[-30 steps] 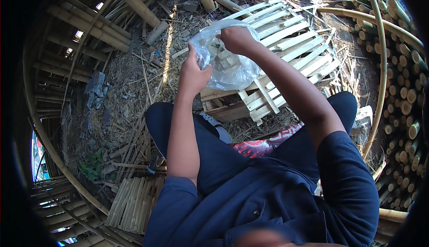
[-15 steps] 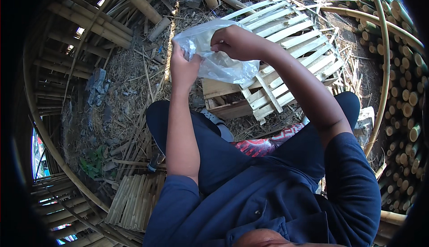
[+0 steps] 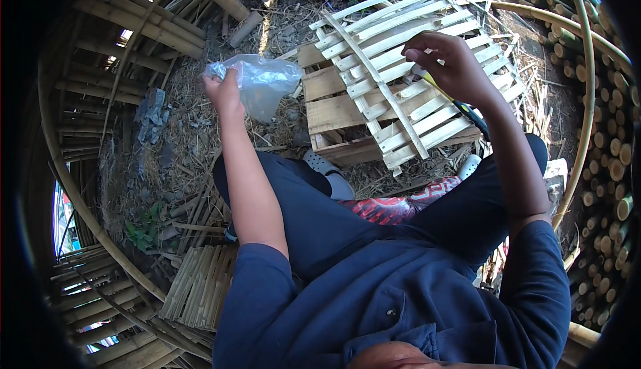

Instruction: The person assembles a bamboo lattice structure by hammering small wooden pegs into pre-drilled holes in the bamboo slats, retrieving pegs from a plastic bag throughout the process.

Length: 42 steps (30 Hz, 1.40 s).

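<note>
My left hand [image 3: 226, 94] grips the gathered end of a clear plastic bag [image 3: 267, 82], which hangs out to the right over the littered ground. What the bag holds, if anything, I cannot make out. Over a panel of pale bamboo slats [image 3: 427, 42], my right hand [image 3: 449, 69] is raised with thumb and fingertips pinched together; anything between them is too small to name. Partly behind that hand lies a tool with a yellow and dark handle [image 3: 463, 107]. One loose slat [image 3: 374, 75] crosses the panel, which rests on a low wooden base [image 3: 327, 105].
Cut bamboo poles [image 3: 611, 169] are stacked on the right. A bundle of split bamboo strips [image 3: 200, 285] lies at lower left, near a bamboo lattice wall [image 3: 133, 29]. A red patterned sack [image 3: 380, 210] sits between my legs. Grey rubble [image 3: 152, 112] lies at left.
My right hand has left the bag and moved right, above the slats. My left hand has carried the bag left and down, uncovering the panel and its crossing slat.
</note>
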Each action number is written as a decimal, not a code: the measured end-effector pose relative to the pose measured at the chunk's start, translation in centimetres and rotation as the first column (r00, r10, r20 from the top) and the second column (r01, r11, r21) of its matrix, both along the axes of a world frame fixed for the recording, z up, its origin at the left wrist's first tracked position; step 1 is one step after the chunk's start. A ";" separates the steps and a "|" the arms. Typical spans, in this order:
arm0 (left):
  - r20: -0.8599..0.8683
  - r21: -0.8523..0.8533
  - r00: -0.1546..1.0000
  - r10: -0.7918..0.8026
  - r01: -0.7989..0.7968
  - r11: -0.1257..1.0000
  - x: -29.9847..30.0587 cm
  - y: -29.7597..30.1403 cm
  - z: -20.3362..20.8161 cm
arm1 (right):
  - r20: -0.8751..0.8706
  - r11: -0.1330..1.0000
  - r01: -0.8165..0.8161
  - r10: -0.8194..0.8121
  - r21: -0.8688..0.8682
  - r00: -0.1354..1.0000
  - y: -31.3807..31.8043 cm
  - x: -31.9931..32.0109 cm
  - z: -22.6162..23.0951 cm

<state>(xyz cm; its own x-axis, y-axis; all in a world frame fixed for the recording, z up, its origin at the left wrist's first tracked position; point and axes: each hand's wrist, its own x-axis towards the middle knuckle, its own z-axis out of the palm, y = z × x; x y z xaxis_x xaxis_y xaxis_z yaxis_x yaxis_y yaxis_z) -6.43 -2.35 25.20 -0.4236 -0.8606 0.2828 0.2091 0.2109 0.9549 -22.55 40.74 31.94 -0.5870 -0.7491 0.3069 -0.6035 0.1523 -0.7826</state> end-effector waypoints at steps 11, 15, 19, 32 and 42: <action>0.591 0.084 0.770 0.240 -0.355 0.931 5.3 -8.0 -16.1 | 0.065 0.991 0.104 -0.110 0.086 0.992 2.5 0.3 -6.2; 0.650 0.410 0.745 0.150 -0.510 0.756 5.0 -6.9 -17.9 | -0.047 0.972 0.206 -0.202 0.113 0.978 3.9 -0.7 -8.3; 0.727 0.233 0.686 0.016 -0.269 0.935 3.9 -5.9 -16.8 | 0.009 0.860 0.430 -0.450 0.274 0.893 4.7 -1.2 -8.7; 0.355 0.468 0.842 -0.406 0.216 0.857 -6.7 8.6 -12.0 | 0.555 0.308 0.939 -0.813 0.154 0.175 16.7 -8.6 -11.8; 0.718 0.161 0.633 -0.290 0.254 0.954 -11.9 13.9 -11.7 | 0.778 0.676 0.585 -0.617 0.448 0.118 20.1 -6.7 -16.3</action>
<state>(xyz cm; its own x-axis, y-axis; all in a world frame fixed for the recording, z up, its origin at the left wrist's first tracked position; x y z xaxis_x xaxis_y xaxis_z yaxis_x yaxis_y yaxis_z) -18.30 11.54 13.52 -0.6937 -0.6752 -0.2506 -0.5121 0.2178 0.8308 -29.29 60.83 15.64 -0.7536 -0.0212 -0.6570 0.6460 0.1609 -0.7462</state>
